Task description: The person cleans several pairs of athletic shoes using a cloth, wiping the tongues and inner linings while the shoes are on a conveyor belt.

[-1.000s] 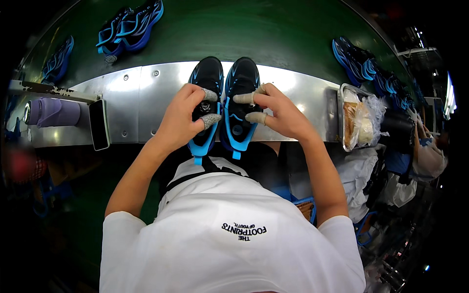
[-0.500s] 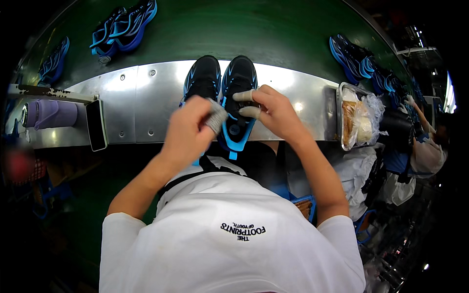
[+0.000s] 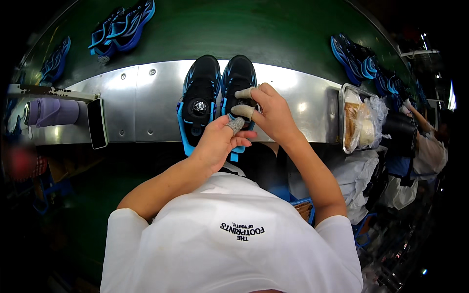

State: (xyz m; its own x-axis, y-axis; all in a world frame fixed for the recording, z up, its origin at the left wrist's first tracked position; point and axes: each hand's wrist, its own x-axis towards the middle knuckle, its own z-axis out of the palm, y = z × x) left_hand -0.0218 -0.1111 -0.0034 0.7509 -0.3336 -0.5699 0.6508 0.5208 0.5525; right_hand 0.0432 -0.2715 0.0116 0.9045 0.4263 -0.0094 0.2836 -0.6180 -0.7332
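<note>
Two black running shoes with blue trim stand side by side, toes pointing away from me. The left shoe (image 3: 201, 80) shows a round dial on its tongue. On the right shoe (image 3: 239, 73), the thumb and index finger of my right hand (image 3: 276, 115), both in pale finger covers, grip around the tongue, where the part between them is mostly hidden. My left hand (image 3: 215, 144) is over the heel end of the right shoe, a grey-wrapped digit near my right thumb. Its other fingers stretch loosely to the right, and I see nothing held in it.
The shoes stand on a metal ledge (image 3: 161, 102) along a green surface (image 3: 195, 29). More shoes lie at the far left (image 3: 122, 29) and right (image 3: 351, 58). A purple bottle (image 3: 56, 112) and phone (image 3: 97, 124) are left; a tray (image 3: 343, 119) with wrapped items is right. Another person's arm (image 3: 421, 117) shows beyond.
My left hand has come down and right from beside the left shoe, uncovering its dial, and its fingers have loosened. My right hand has stayed nearly in place at the right shoe.
</note>
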